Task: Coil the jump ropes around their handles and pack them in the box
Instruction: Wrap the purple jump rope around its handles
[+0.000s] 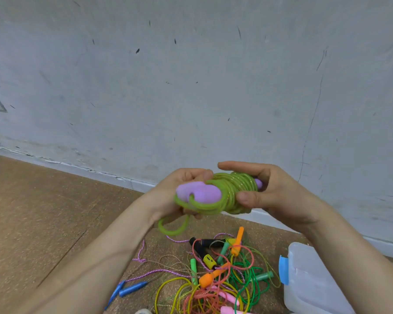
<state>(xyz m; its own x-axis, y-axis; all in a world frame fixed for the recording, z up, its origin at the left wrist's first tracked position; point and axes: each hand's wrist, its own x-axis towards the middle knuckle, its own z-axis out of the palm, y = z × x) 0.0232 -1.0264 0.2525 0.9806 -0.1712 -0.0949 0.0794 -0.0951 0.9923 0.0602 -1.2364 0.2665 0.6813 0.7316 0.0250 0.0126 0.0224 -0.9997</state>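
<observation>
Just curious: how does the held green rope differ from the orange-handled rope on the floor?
The green plastic rope with lilac handles is coiled round its handles; the orange-handled rope lies loose and tangled. The left hand and right hand hold the green rope; the orange one rests on the floor. Both are jump ropes.

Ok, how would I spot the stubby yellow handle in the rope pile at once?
Look down at the tangled pile of coloured jump ropes on the brown floor, left of the translucent plastic box. Near its far edge, just below the black handles, lies the stubby yellow handle; it alone is yellow with small dark slots.
</observation>
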